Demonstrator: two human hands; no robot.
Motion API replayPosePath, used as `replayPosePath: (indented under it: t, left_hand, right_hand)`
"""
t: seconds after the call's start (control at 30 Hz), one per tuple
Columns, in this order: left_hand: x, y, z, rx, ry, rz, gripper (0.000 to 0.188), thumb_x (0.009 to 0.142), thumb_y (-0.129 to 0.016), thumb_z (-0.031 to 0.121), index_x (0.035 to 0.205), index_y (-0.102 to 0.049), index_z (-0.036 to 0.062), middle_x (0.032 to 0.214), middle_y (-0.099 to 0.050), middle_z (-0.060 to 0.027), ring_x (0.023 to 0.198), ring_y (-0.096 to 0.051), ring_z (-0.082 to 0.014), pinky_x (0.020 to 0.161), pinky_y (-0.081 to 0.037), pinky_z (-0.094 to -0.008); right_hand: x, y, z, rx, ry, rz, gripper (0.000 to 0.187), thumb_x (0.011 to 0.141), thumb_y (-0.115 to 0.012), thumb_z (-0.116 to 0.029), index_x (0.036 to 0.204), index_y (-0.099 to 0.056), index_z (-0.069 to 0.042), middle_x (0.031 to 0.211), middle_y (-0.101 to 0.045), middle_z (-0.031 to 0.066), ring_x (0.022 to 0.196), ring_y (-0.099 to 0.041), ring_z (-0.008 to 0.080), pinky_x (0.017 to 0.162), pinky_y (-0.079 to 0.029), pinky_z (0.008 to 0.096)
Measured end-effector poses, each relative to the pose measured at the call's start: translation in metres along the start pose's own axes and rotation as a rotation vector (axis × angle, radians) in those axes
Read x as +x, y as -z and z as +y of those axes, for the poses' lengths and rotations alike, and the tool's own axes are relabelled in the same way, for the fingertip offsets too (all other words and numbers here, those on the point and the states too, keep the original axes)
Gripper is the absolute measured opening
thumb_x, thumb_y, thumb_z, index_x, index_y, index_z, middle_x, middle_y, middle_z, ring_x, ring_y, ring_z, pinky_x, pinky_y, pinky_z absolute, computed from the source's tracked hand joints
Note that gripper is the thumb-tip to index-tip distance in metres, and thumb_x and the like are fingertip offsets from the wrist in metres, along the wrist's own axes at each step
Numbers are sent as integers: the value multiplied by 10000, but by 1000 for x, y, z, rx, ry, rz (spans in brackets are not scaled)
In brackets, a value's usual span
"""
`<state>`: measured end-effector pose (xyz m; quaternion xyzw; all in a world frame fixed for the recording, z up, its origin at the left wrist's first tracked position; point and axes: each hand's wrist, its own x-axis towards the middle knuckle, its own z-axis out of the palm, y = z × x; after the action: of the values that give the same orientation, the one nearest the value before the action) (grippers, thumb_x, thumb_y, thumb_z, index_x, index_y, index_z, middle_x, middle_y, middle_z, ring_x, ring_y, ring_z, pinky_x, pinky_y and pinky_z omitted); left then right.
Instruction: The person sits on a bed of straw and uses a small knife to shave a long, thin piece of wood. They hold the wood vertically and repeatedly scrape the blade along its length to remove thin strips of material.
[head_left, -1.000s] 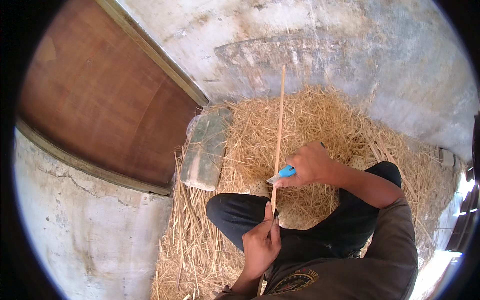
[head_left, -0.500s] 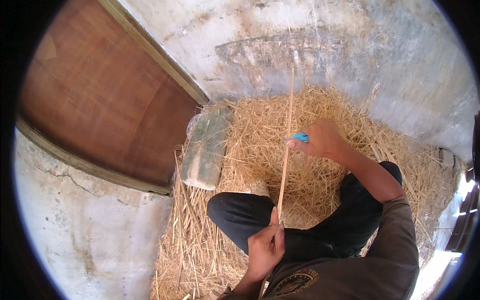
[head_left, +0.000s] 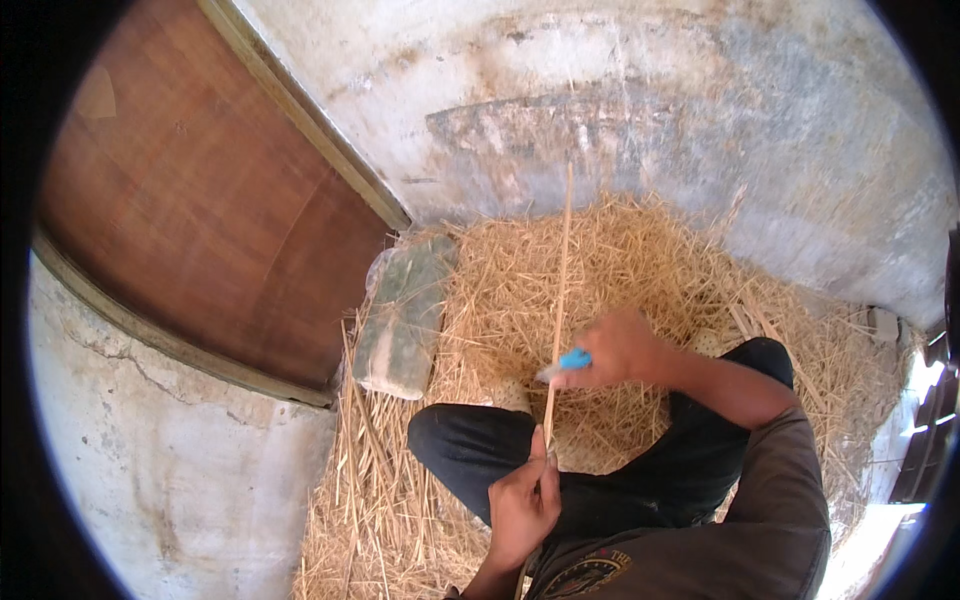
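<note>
A long, thin pale wooden strip [head_left: 563, 265], looking like bamboo, runs away from my lap toward the wall. Its near end is pinched between the thumb and fingers of my left hand [head_left: 523, 508], in front of my left knee. Closed around a blue-handled knife [head_left: 575, 358] is my right hand [head_left: 617, 348], above the gap between my bent legs. The short blade lies against the strip partway along it, my right thumb beside it. Motion blurs the blade slightly. The strip's far tip stands out against the wall.
Pale straw-like shavings [head_left: 510, 270] cover the floor around my legs. A greenish block [head_left: 400, 320], seemingly wrapped in plastic, lies left of my knee. A stained wall [head_left: 680, 130] rises ahead, and a brown wooden panel [head_left: 210, 200] in a frame stands at the left.
My right hand has drawn the knife along the strip toward my left hand. The strip's far tip sits slightly lower and further left. My left hand keeps its hold.
</note>
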<state>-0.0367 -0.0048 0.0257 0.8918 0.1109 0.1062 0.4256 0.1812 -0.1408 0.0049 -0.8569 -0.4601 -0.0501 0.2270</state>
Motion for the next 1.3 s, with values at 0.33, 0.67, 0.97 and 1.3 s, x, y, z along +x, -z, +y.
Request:
replayPosePath:
  t: [0.33,0.67,0.97,1.3]
  left_hand:
    - [0,2,1,40,-40,15,206,851,-596,30,1033,-649,-50,922,-624,-260,534,-621,-290,498,-470,-324]
    - [-4,-3,-1,55,-58,23,235,855,-596,42,1067,-649,-43,775,-618,-237,524,-595,-328,494,-469,-329]
    - [-9,-2,-3,16,16,-33,176,863,-593,38,1001,-654,-54,822,-621,-256,546,-633,-300,500,-465,-305]
    - [-25,-17,-2,-205,-35,-184,273,903,-588,52,1162,-614,-33,719,-651,-141,540,-559,-95,537,-468,-260]
  right_hand:
    - [2,-1,13,-57,-65,46,787,774,-419,-805,528,-595,-79,428,-478,101,399,-511,280,405,-394,406]
    - [12,-7,41,-137,-157,121,739,790,-448,-769,531,-575,-88,421,-455,79,377,-470,227,405,-367,381]
    - [11,-1,32,-170,-129,45,754,791,-430,-786,526,-560,-92,422,-427,58,390,-464,220,404,-368,390]
    - [57,75,206,-152,-835,194,804,858,-320,-763,654,-590,-34,640,-554,78,640,-577,203,549,-456,376]
